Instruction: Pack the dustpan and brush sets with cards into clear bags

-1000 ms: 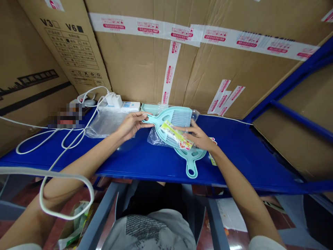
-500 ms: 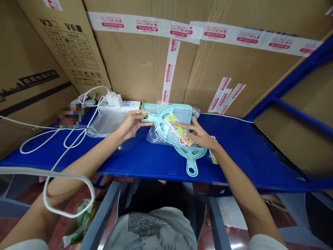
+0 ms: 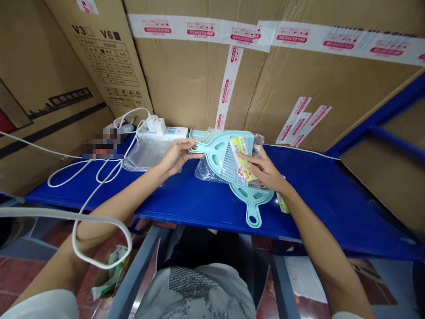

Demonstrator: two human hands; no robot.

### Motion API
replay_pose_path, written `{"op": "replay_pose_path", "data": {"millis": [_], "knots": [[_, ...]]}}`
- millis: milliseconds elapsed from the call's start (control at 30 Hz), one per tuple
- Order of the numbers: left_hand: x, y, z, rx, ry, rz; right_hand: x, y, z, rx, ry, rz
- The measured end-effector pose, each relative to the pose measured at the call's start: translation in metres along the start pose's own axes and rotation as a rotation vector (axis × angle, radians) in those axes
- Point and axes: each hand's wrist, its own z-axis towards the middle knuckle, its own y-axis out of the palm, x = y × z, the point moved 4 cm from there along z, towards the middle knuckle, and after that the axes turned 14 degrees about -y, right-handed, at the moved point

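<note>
My left hand pinches the handle of a light teal dustpan with a brush. On its bristle side lies a yellow and white label card. My right hand is at the dustpan's right edge, its fingers on the card and the thumb side partly hidden behind the pan. Clear plastic film shows beneath. Another teal dustpan lies under it on the blue table, handle toward me.
A stack of clear bags lies left of my left hand, by a white power strip and looping white cables. Cardboard stands behind the blue table. Another yellow card lies at right.
The label card has shifted right on the dustpan and turned more upright, with my right hand's fingers on it. The whole view has shifted slightly.
</note>
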Motion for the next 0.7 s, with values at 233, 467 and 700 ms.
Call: {"op": "replay_pose_path", "data": {"millis": [233,467,700], "knots": [[-0.007,0.001,0.001,-0.001,0.024,0.018,0.003,0.011,-0.001,0.183,0.100,-0.002],[-0.005,0.000,0.001,0.015,0.034,0.017,-0.001,0.004,0.002,0.215,0.069,0.031],[-0.011,0.000,0.002,-0.028,0.032,0.031,-0.005,0.012,0.002,0.229,0.147,0.213]]}}
